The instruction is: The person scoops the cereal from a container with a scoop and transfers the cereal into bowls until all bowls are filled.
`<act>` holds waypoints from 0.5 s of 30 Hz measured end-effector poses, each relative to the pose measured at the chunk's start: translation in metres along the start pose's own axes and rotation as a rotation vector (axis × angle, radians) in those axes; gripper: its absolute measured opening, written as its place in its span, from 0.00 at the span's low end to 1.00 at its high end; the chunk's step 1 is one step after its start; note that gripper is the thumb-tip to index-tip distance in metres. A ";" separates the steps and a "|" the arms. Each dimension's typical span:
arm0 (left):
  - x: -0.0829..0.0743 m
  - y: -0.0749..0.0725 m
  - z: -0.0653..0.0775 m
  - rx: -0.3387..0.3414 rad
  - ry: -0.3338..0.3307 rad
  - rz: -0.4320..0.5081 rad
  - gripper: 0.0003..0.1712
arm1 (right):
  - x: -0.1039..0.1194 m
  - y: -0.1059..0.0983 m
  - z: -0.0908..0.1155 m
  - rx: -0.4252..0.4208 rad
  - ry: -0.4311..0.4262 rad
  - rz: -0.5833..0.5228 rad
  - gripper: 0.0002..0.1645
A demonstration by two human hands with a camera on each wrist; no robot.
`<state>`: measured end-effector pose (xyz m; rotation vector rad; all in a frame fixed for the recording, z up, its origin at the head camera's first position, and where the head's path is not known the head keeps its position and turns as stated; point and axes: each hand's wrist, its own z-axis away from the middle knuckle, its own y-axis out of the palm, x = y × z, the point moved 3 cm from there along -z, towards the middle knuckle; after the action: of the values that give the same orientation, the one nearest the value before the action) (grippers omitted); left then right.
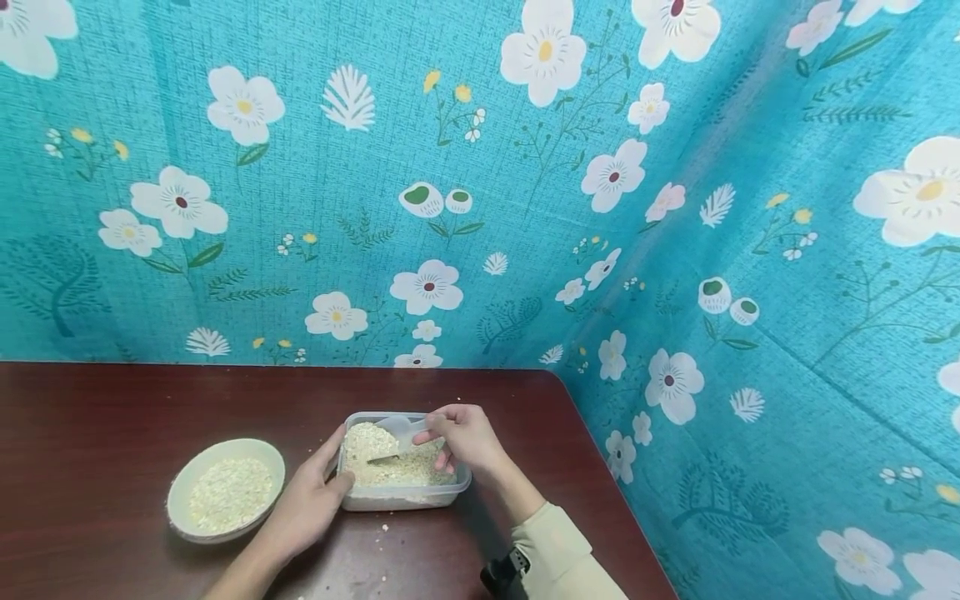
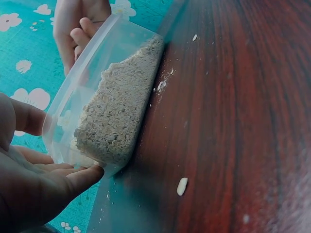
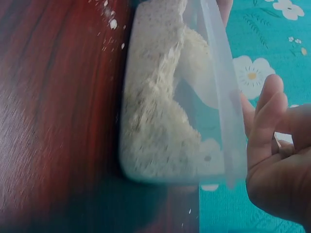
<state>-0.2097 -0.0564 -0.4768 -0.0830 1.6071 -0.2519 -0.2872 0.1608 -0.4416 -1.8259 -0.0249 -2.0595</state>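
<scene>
A clear plastic container (image 1: 405, 502) of oat flakes (image 1: 375, 477) stands on the table. At its left end my left hand (image 1: 309, 500) grips it, thumb by the near corner and fingers along the side; the left wrist view shows this hand (image 2: 43, 179) holding the container (image 2: 124, 36) at a corner. Over the right part of the container, my right hand (image 1: 465, 437) pinches a translucent scoop (image 1: 403, 430). The scoop slants down to the left into the oats, a pale heap at its front. In the right wrist view the right hand (image 3: 279, 155) is just outside the rim, fingers bent.
Left of the container stands a pale bowl (image 1: 272, 454) with flakes in it. Scattered flakes (image 2: 182, 186) lie on the dark red wooden table (image 1: 97, 467). A turquoise flowered cloth (image 1: 465, 200) hangs behind the table and along its right side.
</scene>
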 end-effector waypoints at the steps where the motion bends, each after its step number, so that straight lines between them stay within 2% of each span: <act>1: 0.000 0.000 0.000 0.001 -0.002 0.001 0.41 | 0.001 0.002 -0.001 0.005 0.002 0.002 0.12; 15: 0.000 0.000 0.000 0.002 -0.010 -0.021 0.41 | 0.001 0.007 -0.002 0.006 0.022 -0.014 0.11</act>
<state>-0.2094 -0.0563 -0.4774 -0.0998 1.5970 -0.2693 -0.2875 0.1531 -0.4428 -1.8047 -0.0374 -2.0861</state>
